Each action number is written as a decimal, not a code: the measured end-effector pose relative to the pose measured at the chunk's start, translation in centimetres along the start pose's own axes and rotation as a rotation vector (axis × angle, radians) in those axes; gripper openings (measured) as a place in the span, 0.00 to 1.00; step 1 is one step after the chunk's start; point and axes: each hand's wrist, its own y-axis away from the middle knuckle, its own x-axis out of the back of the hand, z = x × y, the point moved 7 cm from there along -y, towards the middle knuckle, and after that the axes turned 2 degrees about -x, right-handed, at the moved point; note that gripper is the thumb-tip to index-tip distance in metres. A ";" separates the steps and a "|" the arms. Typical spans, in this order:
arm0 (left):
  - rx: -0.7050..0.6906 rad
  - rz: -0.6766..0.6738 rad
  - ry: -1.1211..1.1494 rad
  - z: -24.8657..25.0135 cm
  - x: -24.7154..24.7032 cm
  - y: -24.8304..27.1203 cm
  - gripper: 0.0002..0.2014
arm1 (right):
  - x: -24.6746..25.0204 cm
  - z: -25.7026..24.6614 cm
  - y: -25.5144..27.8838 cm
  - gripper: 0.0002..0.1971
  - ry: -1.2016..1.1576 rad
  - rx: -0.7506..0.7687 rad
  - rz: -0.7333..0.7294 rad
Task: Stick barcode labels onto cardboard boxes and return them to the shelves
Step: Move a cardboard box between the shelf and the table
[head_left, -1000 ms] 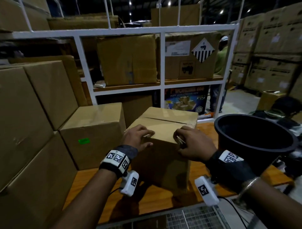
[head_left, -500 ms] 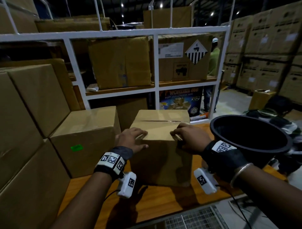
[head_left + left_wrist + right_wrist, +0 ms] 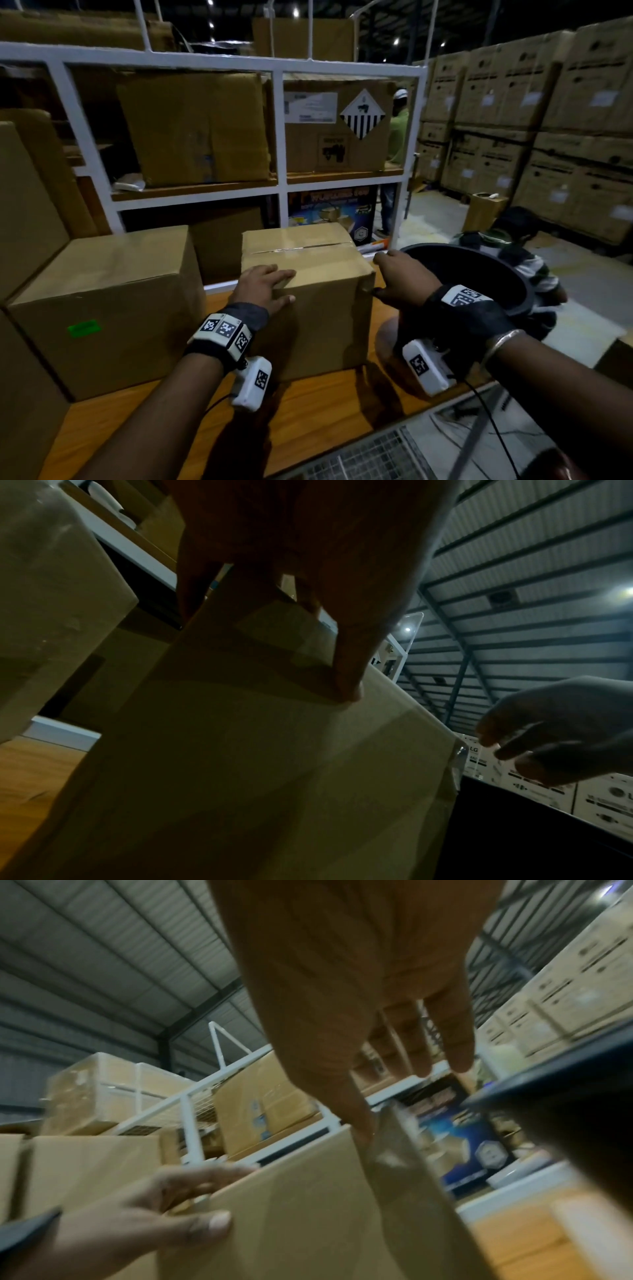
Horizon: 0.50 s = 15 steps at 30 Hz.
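Left hand [image 3: 263, 286] lies flat on the cardboard box [image 3: 308, 274], fingers straight; right hand [image 3: 404, 277], loosely curled, holds nothing beside its corner. Likely repositioning; next, a two-handed grip.

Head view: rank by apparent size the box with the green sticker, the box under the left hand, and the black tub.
1. Box with the green sticker, largest.
2. Box under the left hand.
3. Black tub, though the right hand covers part, so this is unsure.
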 end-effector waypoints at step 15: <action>0.008 -0.053 -0.076 3.8 -1.7 -3.3 0.28 | 1.6 5.9 3.5 0.16 0.112 -0.216 -0.212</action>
